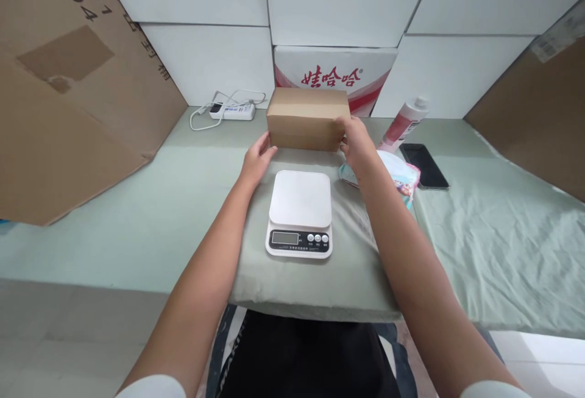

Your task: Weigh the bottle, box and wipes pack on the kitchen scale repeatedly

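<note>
A closed brown cardboard box [304, 131] is between my two hands at the back of the table, in front of a white carton. My left hand [258, 157] presses its fingers to the lower left end of the box, with the thumb towards the front. Around the right end, my right hand [357, 142] grips with thumb and fingers; part of its grasp is hidden. Nearer to me, between my forearms, a white digital kitchen scale [300, 200] lies with its platform bare and its display looking blank.
A power strip [233, 110] with a white cable sits back left. Right of my hand are a pack of wipes [402, 172], a pink-and-white bottle [404, 122] and a black phone [424, 166]. Large cardboard sheets [68, 117] flank the green-covered table [192, 203]. Behind stands the white carton [315, 56].
</note>
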Motion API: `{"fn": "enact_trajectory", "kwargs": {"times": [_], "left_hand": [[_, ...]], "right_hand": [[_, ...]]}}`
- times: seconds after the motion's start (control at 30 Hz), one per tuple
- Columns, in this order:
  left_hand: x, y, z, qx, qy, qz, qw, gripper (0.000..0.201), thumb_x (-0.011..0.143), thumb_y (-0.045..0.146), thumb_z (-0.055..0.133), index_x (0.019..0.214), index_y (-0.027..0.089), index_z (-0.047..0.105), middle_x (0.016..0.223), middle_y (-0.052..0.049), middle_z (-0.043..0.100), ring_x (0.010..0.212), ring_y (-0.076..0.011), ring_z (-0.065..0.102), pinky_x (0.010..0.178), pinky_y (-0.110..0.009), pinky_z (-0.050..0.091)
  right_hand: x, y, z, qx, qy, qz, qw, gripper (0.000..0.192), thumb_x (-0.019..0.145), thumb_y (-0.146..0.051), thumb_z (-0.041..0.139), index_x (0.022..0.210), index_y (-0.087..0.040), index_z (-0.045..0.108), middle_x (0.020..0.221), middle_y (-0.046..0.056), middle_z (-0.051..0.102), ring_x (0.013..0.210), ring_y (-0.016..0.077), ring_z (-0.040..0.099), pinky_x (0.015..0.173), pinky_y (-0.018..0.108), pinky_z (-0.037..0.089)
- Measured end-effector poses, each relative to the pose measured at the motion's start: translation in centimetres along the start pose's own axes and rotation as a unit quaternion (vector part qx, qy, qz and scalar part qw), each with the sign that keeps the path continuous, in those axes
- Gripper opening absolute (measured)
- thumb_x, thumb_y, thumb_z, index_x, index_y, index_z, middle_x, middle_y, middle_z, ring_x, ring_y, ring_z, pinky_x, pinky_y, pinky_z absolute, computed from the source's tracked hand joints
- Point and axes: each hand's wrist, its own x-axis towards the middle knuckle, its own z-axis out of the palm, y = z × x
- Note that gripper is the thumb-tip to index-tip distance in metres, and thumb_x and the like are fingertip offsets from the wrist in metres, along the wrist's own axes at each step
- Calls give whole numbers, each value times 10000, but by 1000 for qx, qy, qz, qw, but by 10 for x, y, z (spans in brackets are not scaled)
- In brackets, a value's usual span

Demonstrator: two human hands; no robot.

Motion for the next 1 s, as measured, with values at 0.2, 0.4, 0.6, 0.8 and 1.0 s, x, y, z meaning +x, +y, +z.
{"fn": "enact_trajectory", "kwargs": {"times": [0.2,0.4,0.6,0.8,1.0], "left_hand": [[-2,12,-6,-15,33,30,999,300,757,217,675,1039,201,774,1227,-130,809,1273,-329,734,1173,-532,537],[-14,39,-12,-53,61,58,995,326,726,274,702,1038,214,777,1164,-106,830,1266,-312,741,1155,-497,554],[-63,80,-18,-120,104,90,983,349,772,376,796,1080,213,779,1218,-111,819,1248,-312,752,1130,-500,584],[-157,86,-24,-130,101,85,983,321,850,399,812,1112,215,811,1241,-115,818,1250,-319,752,1071,-485,639],[-209,67,-27,-116,115,46,986,324,882,410,803,1142,217,816,1247,-113,816,1206,-308,774,1142,-504,598]], "right_hand": [[-12,-23,8,40,28,71,996,606,634,-450,747,1180,-330,511,1243,25,623,1174,275,585,896,435,554],[-17,-40,-1,14,40,-15,999,588,658,-356,710,1201,-336,485,1287,34,583,1261,274,541,1055,516,541],[-82,-61,-21,6,3,-127,992,631,767,-432,725,1303,-315,413,1341,76,520,1220,259,575,1070,502,525],[-163,-16,-52,-63,44,-273,959,615,868,-521,669,1346,-326,334,1359,90,430,1266,270,536,1046,479,529],[-188,25,-52,-99,99,-359,923,593,911,-529,620,1383,-295,347,1299,97,404,1225,297,503,1083,543,454]]}}
